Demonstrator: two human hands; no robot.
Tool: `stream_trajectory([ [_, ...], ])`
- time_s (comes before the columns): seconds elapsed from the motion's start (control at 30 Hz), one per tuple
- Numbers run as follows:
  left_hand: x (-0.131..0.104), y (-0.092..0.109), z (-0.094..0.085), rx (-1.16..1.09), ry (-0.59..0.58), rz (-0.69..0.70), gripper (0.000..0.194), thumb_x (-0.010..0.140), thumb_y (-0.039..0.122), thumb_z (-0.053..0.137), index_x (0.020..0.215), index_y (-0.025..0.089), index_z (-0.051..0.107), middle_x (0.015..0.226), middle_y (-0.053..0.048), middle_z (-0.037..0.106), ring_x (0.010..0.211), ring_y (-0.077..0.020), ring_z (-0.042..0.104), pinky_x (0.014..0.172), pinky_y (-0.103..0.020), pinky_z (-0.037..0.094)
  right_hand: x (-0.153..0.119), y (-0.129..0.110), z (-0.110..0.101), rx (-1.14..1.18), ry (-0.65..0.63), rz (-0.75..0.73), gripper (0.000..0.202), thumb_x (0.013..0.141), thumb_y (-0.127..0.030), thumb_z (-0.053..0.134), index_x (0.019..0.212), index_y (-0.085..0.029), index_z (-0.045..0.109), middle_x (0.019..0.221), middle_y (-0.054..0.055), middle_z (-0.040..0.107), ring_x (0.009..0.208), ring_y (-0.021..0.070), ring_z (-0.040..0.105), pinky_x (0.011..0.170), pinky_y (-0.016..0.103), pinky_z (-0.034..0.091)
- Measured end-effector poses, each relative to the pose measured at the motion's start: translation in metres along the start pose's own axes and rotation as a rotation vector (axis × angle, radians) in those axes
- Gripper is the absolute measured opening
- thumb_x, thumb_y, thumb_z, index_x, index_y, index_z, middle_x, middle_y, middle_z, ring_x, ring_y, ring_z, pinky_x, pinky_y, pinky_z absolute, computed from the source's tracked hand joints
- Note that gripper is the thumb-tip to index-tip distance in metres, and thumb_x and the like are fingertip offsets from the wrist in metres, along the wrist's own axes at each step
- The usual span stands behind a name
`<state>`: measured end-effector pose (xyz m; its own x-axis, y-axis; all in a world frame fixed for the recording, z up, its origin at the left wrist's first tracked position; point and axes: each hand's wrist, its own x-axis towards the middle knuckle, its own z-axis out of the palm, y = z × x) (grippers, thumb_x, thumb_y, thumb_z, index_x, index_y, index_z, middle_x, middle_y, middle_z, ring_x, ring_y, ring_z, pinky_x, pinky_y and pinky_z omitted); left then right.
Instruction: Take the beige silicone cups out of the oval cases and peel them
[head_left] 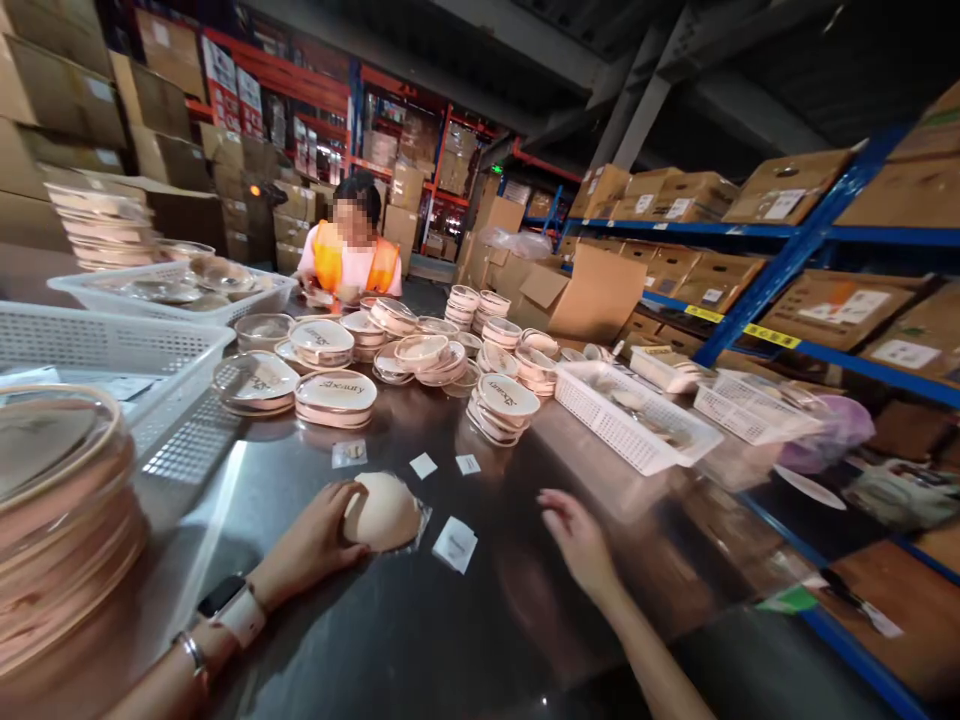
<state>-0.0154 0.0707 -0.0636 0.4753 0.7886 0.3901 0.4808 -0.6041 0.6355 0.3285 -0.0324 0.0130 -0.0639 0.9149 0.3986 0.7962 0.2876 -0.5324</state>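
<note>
My left hand (336, 530), with a watch and bracelet on its wrist, grips the left edge of a beige dome-shaped cup (386, 510) that looks like a bra cup. Clear plastic film shows along the cup's right edge. Over the steel table (480, 640), my right hand (574, 528) holds nothing, its fingers stretched and somewhat apart. Between the hands lies a folded white paper slip (454, 545). Farther off are two small white cards, one of them a blank-looking card (423, 466), and a small clear packet (349, 453).
Round lidded boxes (336, 395) stand in several stacks across the table's far side. A tall box stack (60, 540) rises at near left. White baskets flank both sides, including a right basket (637, 415). A co-worker (352, 245) in an orange vest sits opposite; shelves line the right.
</note>
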Motion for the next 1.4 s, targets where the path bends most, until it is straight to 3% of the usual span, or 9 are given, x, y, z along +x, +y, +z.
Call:
stream_trajectory([
  [0.17,-0.003,0.001,-0.007,-0.046,0.02,0.026,0.053,0.071,0.024,0.068,0.122,0.021,0.053,0.122,-0.011,0.062,0.107,-0.031,0.061,0.091,-0.045,0.053,0.049,-0.038,0.095,0.149,-0.378,-0.004,0.086,0.062,-0.041,0.085,0.136,-0.015,0.048,0.134,0.017,0.056,0.122,0.0336,0.054,0.101,0.045,0.046],
  [0.27,-0.006,0.0,-0.013,-0.064,0.02,0.069,0.048,0.075,0.015,0.061,0.121,0.026,0.054,0.116,-0.007,0.065,0.103,-0.0246,0.063,0.086,-0.037,0.055,0.075,-0.053,0.123,0.307,-0.354,-0.043,0.09,0.057,-0.04,0.087,0.135,-0.017,0.048,0.129,0.014,0.061,0.114,0.031,0.06,0.097,0.042,0.049],
  [0.4,-0.01,0.003,-0.019,-0.081,0.284,0.219,0.04,0.079,0.012,0.058,0.115,0.031,0.058,0.097,-0.003,0.068,0.101,-0.0227,0.063,0.097,-0.042,0.048,0.069,-0.053,0.116,0.401,-0.205,-0.234,0.023,0.08,-0.041,0.068,0.092,-0.022,0.065,0.092,0.005,0.07,0.088,0.0227,0.066,0.08,0.036,0.054],
  [0.5,-0.012,0.015,-0.019,-0.404,0.446,0.03,0.053,0.082,0.034,0.062,0.131,0.031,0.043,0.127,-0.009,0.057,0.121,-0.0283,0.053,0.103,-0.047,0.043,0.051,-0.057,0.104,0.335,-0.058,-0.509,0.019,0.095,-0.028,0.045,0.089,-0.024,0.062,0.087,0.005,0.067,0.087,0.0188,0.064,0.079,0.033,0.053],
  [0.6,-0.015,0.035,-0.016,-0.984,0.206,-0.322,0.073,0.083,0.059,0.053,0.143,0.033,0.022,0.139,-0.013,0.048,0.12,-0.0317,0.053,0.091,-0.045,0.051,0.04,-0.07,0.104,0.116,0.031,-0.742,0.021,0.096,-0.016,0.042,0.095,-0.022,0.062,0.085,0.005,0.067,0.087,0.0174,0.062,0.077,0.032,0.053],
  [0.73,-0.021,0.061,-0.011,-1.366,-0.169,-0.541,0.07,0.078,0.051,0.066,0.137,0.024,0.04,0.114,-0.012,0.063,0.099,-0.0287,0.061,0.077,-0.038,0.05,0.035,-0.083,0.109,-0.07,0.153,-0.928,0.019,0.093,-0.011,0.047,0.086,-0.014,0.064,0.071,0.004,0.066,0.071,0.016,0.058,0.061,0.029,0.051],
  [0.87,-0.024,0.069,-0.007,-1.435,-0.046,-0.744,0.039,0.077,0.027,0.069,0.113,0.018,0.058,0.083,-0.004,0.064,0.074,-0.0199,0.059,0.069,-0.032,0.046,0.033,-0.084,0.105,-0.028,0.211,-0.925,0.016,0.092,-0.009,0.049,0.09,-0.011,0.064,0.076,0.006,0.067,0.078,0.0159,0.06,0.072,0.029,0.054],
  [0.97,-0.025,0.066,-0.006,-1.423,0.028,-0.786,0.029,0.073,0.024,0.07,0.1,0.017,0.061,0.073,-0.001,0.06,0.067,-0.0176,0.056,0.062,-0.029,0.044,0.031,-0.083,0.1,-0.014,0.226,-0.834,0.01,0.09,-0.013,0.055,0.087,-0.012,0.065,0.077,0.006,0.067,0.082,0.0167,0.059,0.08,0.032,0.052],
  [1.4,-0.026,0.062,-0.012,-1.252,-0.079,-0.698,0.049,0.069,0.034,0.078,0.111,0.019,0.056,0.102,-0.007,0.065,0.088,-0.0222,0.059,0.073,-0.029,0.048,0.024,-0.084,0.098,-0.03,0.218,-0.962,0.017,0.087,-0.01,0.058,0.08,-0.019,0.071,0.077,-0.002,0.07,0.076,0.011,0.058,0.071,0.027,0.049],
])
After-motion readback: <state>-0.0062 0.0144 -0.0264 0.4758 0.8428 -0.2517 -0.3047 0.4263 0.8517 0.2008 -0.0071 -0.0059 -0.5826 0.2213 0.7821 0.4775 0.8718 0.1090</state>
